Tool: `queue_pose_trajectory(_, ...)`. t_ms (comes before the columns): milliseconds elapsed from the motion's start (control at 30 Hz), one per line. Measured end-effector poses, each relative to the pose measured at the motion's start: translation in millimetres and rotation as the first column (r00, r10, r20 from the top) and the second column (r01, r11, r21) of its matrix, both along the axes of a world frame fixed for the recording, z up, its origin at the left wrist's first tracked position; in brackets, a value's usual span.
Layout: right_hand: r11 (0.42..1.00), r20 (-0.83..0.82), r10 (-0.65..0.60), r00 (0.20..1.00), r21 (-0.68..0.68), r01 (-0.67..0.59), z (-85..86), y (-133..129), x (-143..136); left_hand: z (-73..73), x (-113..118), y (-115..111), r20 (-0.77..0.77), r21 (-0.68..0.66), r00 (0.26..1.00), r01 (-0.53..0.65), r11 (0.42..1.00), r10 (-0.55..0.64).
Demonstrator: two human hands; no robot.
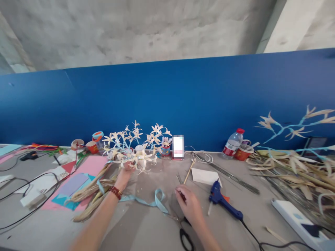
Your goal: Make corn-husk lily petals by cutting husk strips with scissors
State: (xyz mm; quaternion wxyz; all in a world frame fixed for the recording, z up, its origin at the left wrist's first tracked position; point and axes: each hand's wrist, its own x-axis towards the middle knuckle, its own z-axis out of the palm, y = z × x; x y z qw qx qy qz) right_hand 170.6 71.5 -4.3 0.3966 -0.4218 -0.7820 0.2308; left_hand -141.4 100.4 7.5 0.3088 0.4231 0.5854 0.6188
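Observation:
My left hand point(125, 173) reaches forward and grips the base of a cream dried-leaf flower sprig point(134, 148) with pale blue stems; a dark red bead bracelet point(116, 192) circles that wrist. My right hand point(188, 205) rests on the grey table point(146, 230) with its fingers pinched around a thin dark piece near several thin wires point(179, 178); what the piece is cannot be told. Black-handled scissors point(185, 234) lie just under that wrist. A light blue ribbon point(154, 200) curls between my two arms.
A blue glue gun point(222, 200) and its cord lie right of my right hand, beside a white card point(205, 176) and a wooden stick point(189, 170). Dried leaves point(295, 170) pile at the right, coloured paper point(78, 179) and cables at the left. A water bottle point(232, 143) stands by the blue wall.

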Motion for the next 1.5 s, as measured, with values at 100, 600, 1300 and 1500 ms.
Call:
queue_pose_trajectory(100,1.0,-0.001,-0.015,1.0,-0.002,0.015,-1.6,0,0,-10.7,13,-29,0.027,0.03,0.998,-0.061,0.998,0.06)
queue_pose_trajectory(600,0.976,-0.128,-0.201,0.971,-0.11,0.188,-8.5,-2,5,1.3,97,-75,-0.865,-0.265,0.264,0.483,0.834,-0.428)
queue_pose_trajectory(1300,0.995,0.138,-0.096,0.986,0.011,0.095,20.9,-22,39,7.0,124,-78,-0.901,-0.278,0.164,0.495,0.823,-0.402)
queue_pose_trajectory(1500,0.995,0.448,-0.007,0.894,0.092,-0.038,15.7,-47,66,-10.5,157,-60,-0.884,-0.308,0.123,0.572,0.76,-0.451)
